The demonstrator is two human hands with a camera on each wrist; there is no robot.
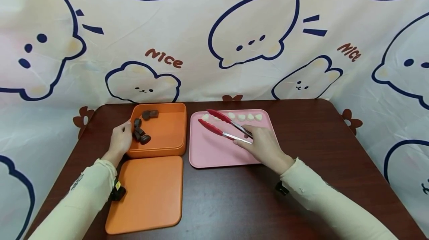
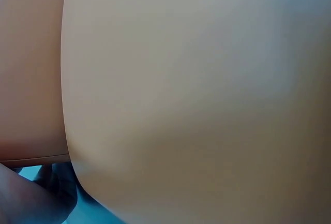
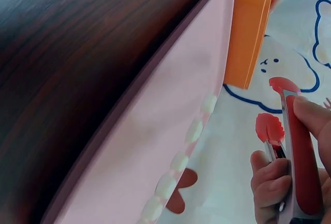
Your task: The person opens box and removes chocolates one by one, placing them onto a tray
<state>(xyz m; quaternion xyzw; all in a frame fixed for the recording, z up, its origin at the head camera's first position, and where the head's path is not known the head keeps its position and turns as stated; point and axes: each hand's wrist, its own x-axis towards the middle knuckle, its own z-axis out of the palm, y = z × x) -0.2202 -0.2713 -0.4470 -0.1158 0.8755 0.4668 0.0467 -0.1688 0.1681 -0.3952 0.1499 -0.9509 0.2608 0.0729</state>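
My left hand (image 1: 120,139) grips the left wall of an orange box (image 1: 171,130); in the left wrist view its fingers show beside the box at the lower left. Several dark brown chocolates (image 1: 145,139) lie along the left and far sides of the box. My right hand (image 1: 266,147) holds red-tipped metal tongs (image 1: 211,127) over a pink tray (image 1: 214,152). The tongs' arms are spread, with nothing between their tips (image 3: 270,128). Several small white pieces (image 1: 250,117) line the tray's far edge, partly covered by the tongs in the head view.
A flat orange lid (image 1: 147,195) lies in front of the box, by the left forearm. Box, lid and tray sit on a dark brown wooden table (image 1: 228,202). A white printed cloth (image 1: 194,38) hangs behind and at both sides.
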